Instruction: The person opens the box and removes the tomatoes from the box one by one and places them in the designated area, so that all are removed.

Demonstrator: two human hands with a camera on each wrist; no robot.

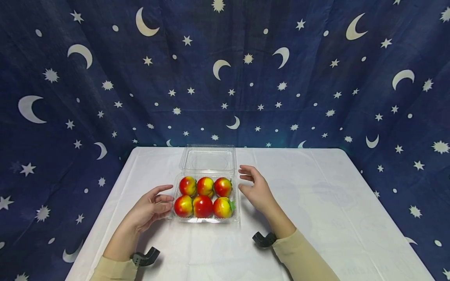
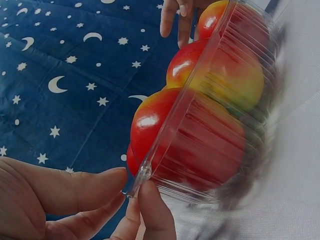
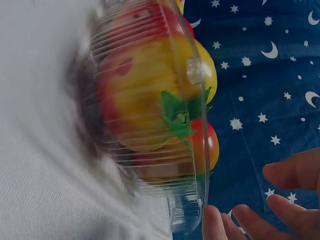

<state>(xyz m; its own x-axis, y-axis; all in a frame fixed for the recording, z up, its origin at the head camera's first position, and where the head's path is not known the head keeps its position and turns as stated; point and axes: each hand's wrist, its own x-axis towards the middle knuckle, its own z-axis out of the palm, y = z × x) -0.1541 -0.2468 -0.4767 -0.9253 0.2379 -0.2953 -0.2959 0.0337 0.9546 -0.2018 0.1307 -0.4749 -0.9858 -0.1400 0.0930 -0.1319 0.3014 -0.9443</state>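
Note:
A clear plastic clamshell container (image 1: 207,220) lies on the table with its lid (image 1: 208,159) folded back, away from me. Two rows of shiny red-and-yellow fruits (image 1: 202,206) fill its base; one at the front right shows a green leaf (image 1: 232,205). My left hand (image 1: 149,210) is at the container's left side, where thumb and finger pinch the rim corner (image 2: 143,173). On the opposite side, my right hand (image 1: 258,191) has its fingers spread loosely beside the container. One right fingertip (image 3: 212,220) is close to the rim by the hinge; whether it touches, I cannot tell.
A white cloth covers the table (image 1: 309,203). Behind and around it hangs a dark blue curtain (image 1: 246,93) with moons and stars. Black wrist mounts (image 1: 145,257) sit at both cuffs.

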